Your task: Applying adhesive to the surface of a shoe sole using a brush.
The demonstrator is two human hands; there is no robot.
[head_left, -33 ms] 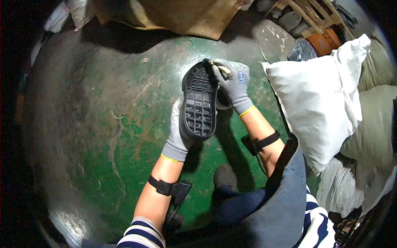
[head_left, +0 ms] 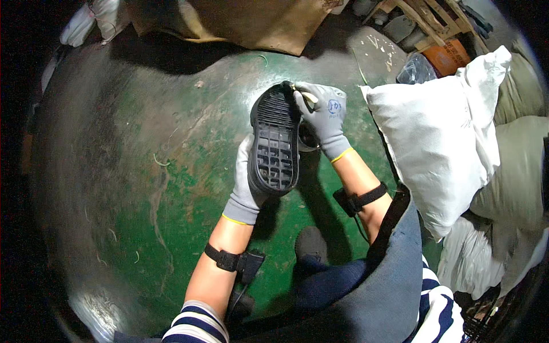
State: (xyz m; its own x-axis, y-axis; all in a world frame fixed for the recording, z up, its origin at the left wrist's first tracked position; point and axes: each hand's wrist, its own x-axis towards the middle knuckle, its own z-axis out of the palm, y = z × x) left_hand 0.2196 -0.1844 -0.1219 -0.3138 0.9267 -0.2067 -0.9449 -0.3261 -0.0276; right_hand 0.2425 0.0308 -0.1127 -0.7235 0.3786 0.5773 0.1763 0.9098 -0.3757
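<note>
A black shoe sole is held up in front of me, with its ribbed toe end pointing away and an open grid of square hollows at the near end. My left hand, in a grey-white glove, is wrapped round its left side and underside; most of those fingers are hidden. At the sole's upper right edge my gloved right hand pinches a slim pale tool, its tip close to the toe rim. What kind of tool it is, I cannot make out. Beneath the right hand a dark round container shows in part.
Full white sacks are piled on the right. A large brown sheet lies at the far side, and a wooden crate stands at the far right beside an orange box. Thin curled trimmings dot the green floor.
</note>
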